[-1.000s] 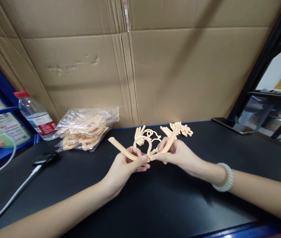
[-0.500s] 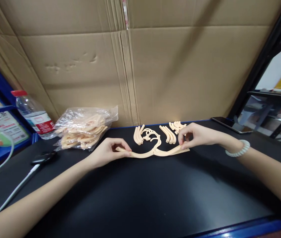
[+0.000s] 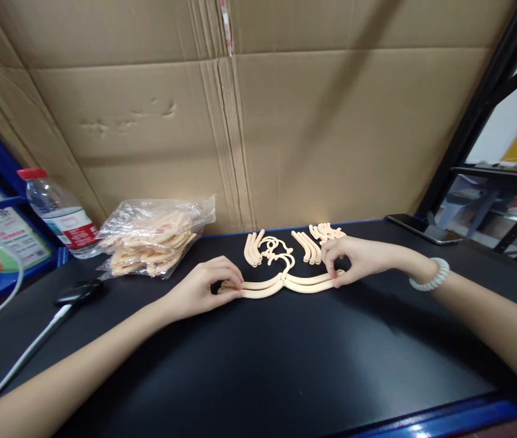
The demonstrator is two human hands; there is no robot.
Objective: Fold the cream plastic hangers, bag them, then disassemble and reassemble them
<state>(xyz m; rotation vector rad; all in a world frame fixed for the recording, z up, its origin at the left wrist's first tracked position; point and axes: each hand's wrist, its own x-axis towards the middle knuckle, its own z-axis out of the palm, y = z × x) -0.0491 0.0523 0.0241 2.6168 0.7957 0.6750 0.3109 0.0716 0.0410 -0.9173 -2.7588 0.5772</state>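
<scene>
Two beige plastic arms run side by side on each side of a centre joint, forming a clothes hanger (image 3: pixel 263 293) that lies low over the black table. Its curved hook (image 3: pixel 289 260) points away from me. My left hand (image 3: pixel 208 283) is closed on the left ends of the arms, thumb in front and fingers behind. At the right ends, my right hand (image 3: pixel 354 261) pinches the arms between thumb and fingers. Just beyond lie loose hooks (image 3: pixel 267 244), a row of curved hanger arms (image 3: pixel 253 248) and another such row (image 3: pixel 306 246).
Small beige pieces (image 3: pixel 325 231) lie behind my right hand. A clear bag of beige parts (image 3: pixel 153 237) sits at the left, near a red-capped bottle (image 3: pixel 69 219) and a black device (image 3: pixel 78 292) with a white cable. A phone (image 3: pixel 423 228) lies back right, before the cardboard wall (image 3: pixel 331 121).
The hanger has tilted, so two arms now show apart on each side where they mostly overlapped before. My right hand has lowered slightly; both hands keep their hold.
</scene>
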